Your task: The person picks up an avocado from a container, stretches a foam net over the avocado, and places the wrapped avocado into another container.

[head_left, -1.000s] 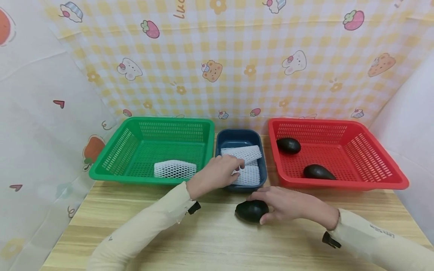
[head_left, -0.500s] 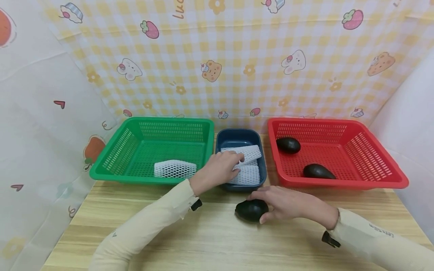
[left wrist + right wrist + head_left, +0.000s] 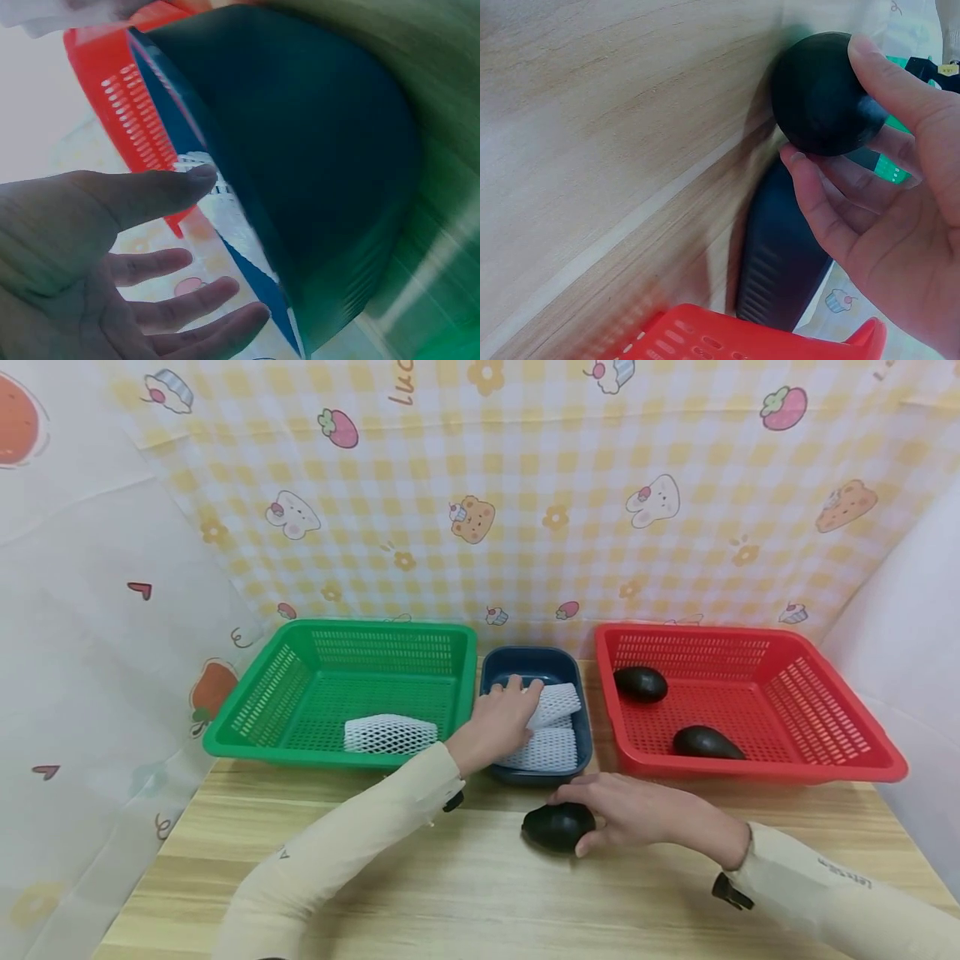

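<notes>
My left hand (image 3: 501, 717) is over the dark blue bin (image 3: 583, 750), which holds several white foam net sleeves (image 3: 546, 752). In the left wrist view, its thumb and fingers (image 3: 161, 189) are spread apart at the bin's rim, with the thumb tip overlapping a white foam net sleeve (image 3: 225, 214). My right hand (image 3: 637, 814) grips a dark avocado (image 3: 553, 828) on the wooden table in front of the bin. The right wrist view has the thumb on one side of this avocado (image 3: 821, 94) and fingertips on the other.
To the left stands a green basket (image 3: 341, 758) with one filled white foam net sleeve (image 3: 390, 735) in it. A red basket (image 3: 765, 768) on the right contains two dark avocados (image 3: 641, 683). Behind them hangs a yellow checked cloth (image 3: 555, 460).
My left hand has shifted slightly forward and deeper over the blue bin, its fingers now more spread across the foam net sleeves. My right hand and the avocado have stayed in place.
</notes>
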`<state>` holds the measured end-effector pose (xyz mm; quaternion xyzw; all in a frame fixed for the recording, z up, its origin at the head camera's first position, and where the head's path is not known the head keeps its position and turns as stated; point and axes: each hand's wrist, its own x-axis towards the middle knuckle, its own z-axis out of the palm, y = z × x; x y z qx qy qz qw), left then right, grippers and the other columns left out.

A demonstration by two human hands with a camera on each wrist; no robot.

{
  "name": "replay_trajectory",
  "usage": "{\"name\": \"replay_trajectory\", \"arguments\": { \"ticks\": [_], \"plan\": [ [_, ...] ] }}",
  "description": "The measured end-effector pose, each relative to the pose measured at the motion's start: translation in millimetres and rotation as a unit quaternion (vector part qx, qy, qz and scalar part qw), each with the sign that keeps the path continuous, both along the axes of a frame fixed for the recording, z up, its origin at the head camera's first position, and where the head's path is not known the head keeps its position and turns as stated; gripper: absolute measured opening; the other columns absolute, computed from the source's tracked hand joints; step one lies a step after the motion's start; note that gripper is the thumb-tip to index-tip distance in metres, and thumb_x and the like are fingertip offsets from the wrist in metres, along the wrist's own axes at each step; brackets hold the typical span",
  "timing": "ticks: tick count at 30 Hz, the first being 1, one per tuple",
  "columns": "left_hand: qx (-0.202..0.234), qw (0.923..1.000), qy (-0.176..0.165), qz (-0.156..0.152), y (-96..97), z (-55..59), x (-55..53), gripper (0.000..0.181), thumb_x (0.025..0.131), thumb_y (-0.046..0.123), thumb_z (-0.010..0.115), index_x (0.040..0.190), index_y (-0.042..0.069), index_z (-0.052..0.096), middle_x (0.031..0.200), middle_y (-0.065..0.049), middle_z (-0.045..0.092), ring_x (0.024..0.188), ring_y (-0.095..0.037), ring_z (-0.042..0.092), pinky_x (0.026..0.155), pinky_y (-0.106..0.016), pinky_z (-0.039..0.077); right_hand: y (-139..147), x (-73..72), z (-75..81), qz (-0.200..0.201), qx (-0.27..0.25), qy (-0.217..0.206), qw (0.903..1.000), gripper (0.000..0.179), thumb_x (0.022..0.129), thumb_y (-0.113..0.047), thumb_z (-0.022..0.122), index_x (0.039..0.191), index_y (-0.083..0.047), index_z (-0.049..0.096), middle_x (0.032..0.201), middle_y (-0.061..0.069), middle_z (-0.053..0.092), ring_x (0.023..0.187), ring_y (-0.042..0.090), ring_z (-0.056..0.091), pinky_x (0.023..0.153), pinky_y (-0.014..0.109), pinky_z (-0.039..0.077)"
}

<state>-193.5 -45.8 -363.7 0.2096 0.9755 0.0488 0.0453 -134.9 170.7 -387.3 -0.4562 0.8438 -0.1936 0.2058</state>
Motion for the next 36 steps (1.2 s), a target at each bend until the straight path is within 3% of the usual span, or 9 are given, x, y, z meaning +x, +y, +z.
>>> {"name": "replay_trajectory", "arguments": {
  "ticks": [8,15,24,31,36],
  "plan": [
    [-0.038,0.9992,0.003,0.008,4.4,-7.4,-10.3,0.037,0.104,0.012,0.057,0.140,0.012,0.048,0.126,-0.017,0.059,0.098,-0.032,0.063,0.078,-0.046,0.055,-0.3,-0.4,-0.5,0.008,-0.009,0.001,0.9999,0.057,0.083,-0.031,0.086,0.132,-0.009,0.065,0.121,-0.004,0.065,0.103,0.009,0.058,0.087,0.033,0.053],
    [-0.056,0.9983,0.010,-0.005,3.3,-6.9,-11.6,0.041,0.103,0.012,0.059,0.143,0.013,0.052,0.122,-0.012,0.065,0.101,-0.030,0.065,0.076,-0.043,0.056,0.2,-0.9,-0.8,0.002,-0.003,-0.006,1.0000,0.059,0.084,-0.034,0.086,0.134,-0.010,0.064,0.122,-0.004,0.064,0.103,0.009,0.058,0.086,0.033,0.053],
    [-0.048,0.9985,0.022,-0.011,-0.3,8.2,-2.0,0.043,0.102,0.017,0.061,0.145,0.017,0.055,0.129,-0.009,0.065,0.101,-0.027,0.066,0.075,-0.043,0.057,1.0,-1.9,-1.6,0.006,-0.008,-0.005,0.9999,0.059,0.084,-0.033,0.086,0.134,-0.010,0.064,0.124,-0.004,0.064,0.106,0.010,0.058,0.089,0.034,0.052],
    [-0.016,0.9989,0.034,-0.028,-9.8,20.3,6.7,0.028,0.100,0.015,0.065,0.128,0.019,0.065,0.113,-0.005,0.068,0.081,-0.020,0.063,0.061,-0.034,0.053,1.1,-2.3,-0.2,0.000,0.005,-0.009,0.9999,0.059,0.084,-0.034,0.085,0.135,-0.013,0.064,0.124,-0.006,0.064,0.105,0.010,0.058,0.088,0.035,0.052],
    [0.017,0.9973,0.055,-0.046,-19.0,29.7,15.0,0.025,0.098,0.017,0.067,0.123,0.019,0.067,0.109,-0.004,0.069,0.077,-0.018,0.059,0.056,-0.029,0.051,-0.1,-2.0,1.0,-0.001,0.016,-0.001,0.9999,0.061,0.084,-0.035,0.085,0.137,-0.014,0.063,0.124,-0.005,0.063,0.105,0.010,0.058,0.088,0.036,0.053]
  ]
}}
